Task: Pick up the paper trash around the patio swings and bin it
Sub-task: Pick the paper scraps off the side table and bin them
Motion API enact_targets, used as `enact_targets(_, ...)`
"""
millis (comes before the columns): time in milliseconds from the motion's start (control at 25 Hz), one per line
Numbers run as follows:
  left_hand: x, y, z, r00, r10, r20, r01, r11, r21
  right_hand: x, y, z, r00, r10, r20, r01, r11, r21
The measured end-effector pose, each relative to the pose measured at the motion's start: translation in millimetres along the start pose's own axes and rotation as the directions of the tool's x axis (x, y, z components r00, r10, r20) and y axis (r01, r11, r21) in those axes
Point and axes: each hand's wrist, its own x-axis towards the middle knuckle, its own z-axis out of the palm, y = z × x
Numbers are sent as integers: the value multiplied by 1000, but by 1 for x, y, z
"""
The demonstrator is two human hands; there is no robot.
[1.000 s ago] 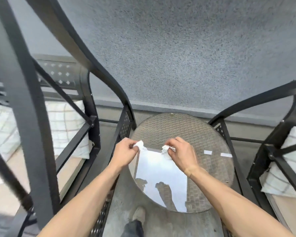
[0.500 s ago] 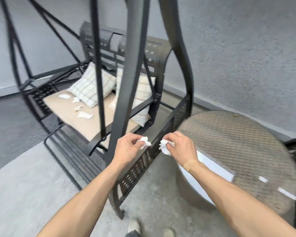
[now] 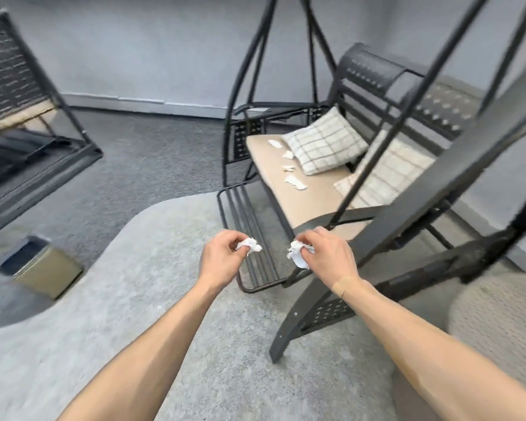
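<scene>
My left hand [image 3: 220, 258] is closed on a crumpled white paper scrap [image 3: 249, 245]. Beside it, my right hand [image 3: 327, 256] grips another crumpled paper scrap [image 3: 296, 255]. Both hands hang in front of me above the light grey rug. Several more white paper scraps [image 3: 295, 182] lie on the beige seat cushion of the black metal patio swing [image 3: 316, 189] ahead and to the right. A small olive-gold bin [image 3: 47, 268] with a dark opening stands on the floor at the far left.
Two checked pillows [image 3: 324, 144] lean on the swing's back. The swing's black frame leg [image 3: 310, 299] and footrest bars [image 3: 252, 241] cross close to my hands. A second swing [image 3: 16, 123] stands far left. A woven round table [image 3: 498, 317] edges in at right.
The view has swung left from the round table to the swing seat and the bin. Both hands stay closed on their paper scraps and have drifted slightly apart.
</scene>
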Motion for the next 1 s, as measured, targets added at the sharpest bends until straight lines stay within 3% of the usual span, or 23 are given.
enact_targets(240,-46,-117,-152,964,-152,-217,152,988,-18,25,-168,90,968,-226,108,219,973,71)
enact_targets(480,-104,-214,-273,859,-295,-418,336,941,28,35,-320,177,866,-462,191,431,884,181)
enact_targets(800,-137,-302,-359,669,-475,-572,528,845,-83,66,-439,275,713,-635,298,563,771,297)
enact_targets(1000,-95,-348,-400,607,-514,-607,581,808,-103,129,-492,327,659,-676,330,590,736,331)
